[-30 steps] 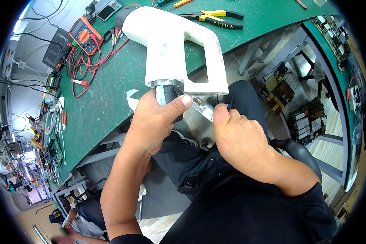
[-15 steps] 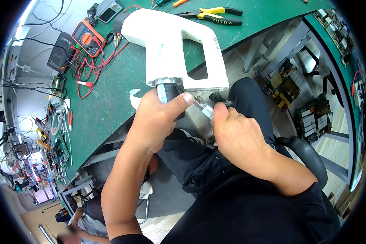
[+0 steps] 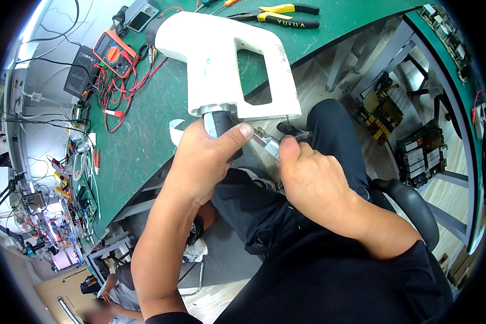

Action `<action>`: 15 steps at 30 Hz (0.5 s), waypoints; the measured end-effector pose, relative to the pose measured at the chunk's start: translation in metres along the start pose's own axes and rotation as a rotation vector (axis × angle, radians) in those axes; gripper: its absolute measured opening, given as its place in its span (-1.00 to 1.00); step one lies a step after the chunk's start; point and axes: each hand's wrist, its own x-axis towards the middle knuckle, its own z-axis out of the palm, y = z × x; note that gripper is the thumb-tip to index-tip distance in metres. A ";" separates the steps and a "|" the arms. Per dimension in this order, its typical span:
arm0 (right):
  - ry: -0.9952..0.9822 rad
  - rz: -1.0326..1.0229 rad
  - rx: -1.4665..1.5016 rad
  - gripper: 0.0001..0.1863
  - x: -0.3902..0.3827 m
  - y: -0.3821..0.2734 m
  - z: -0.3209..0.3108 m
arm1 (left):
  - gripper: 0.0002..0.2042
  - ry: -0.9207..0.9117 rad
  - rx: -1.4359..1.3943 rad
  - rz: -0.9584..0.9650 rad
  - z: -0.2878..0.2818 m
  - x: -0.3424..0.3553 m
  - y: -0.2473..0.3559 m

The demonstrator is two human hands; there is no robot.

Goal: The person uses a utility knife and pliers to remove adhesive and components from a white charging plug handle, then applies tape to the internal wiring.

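Note:
A white gun-shaped housing (image 3: 213,65) with a looped grip rests partly on the green bench and reaches over its edge. At its near end is a metal collar (image 3: 216,108), with a black cylindrical part (image 3: 221,124) below it. My left hand (image 3: 202,159) is wrapped round that black part, thumb pointing right. In my right hand (image 3: 316,175) is a slim silvery tool (image 3: 271,146), its handle mostly hidden by the fingers. The tool's tip points toward the black part near my left thumb; whether it touches cannot be made out.
Yellow-and-black pliers (image 3: 286,16) lie beyond the housing. An orange multimeter (image 3: 113,53) with tangled red leads sits left on the green bench (image 3: 140,124). Circuit boards (image 3: 421,154) are low at right, beside a chair armrest (image 3: 410,205). Another person (image 3: 116,294) is at lower left.
The housing appears slightly farther left and up in the picture, along with the bench things. Both hands keep their holds, and the tool stays close to the black part.

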 end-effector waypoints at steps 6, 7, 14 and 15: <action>-0.005 0.000 0.046 -0.89 0.000 0.001 0.002 | -0.77 0.018 0.005 -0.003 0.002 -0.001 0.001; -0.004 -0.002 0.050 -0.89 0.000 0.001 0.003 | -0.77 0.013 0.007 -0.006 0.001 -0.001 0.001; -0.008 -0.005 0.080 -0.90 0.000 0.003 0.007 | -0.80 0.007 0.012 -0.011 0.001 0.001 0.001; -0.013 -0.003 0.081 -0.90 0.000 0.002 0.006 | -0.80 0.007 0.011 -0.009 0.001 0.001 0.001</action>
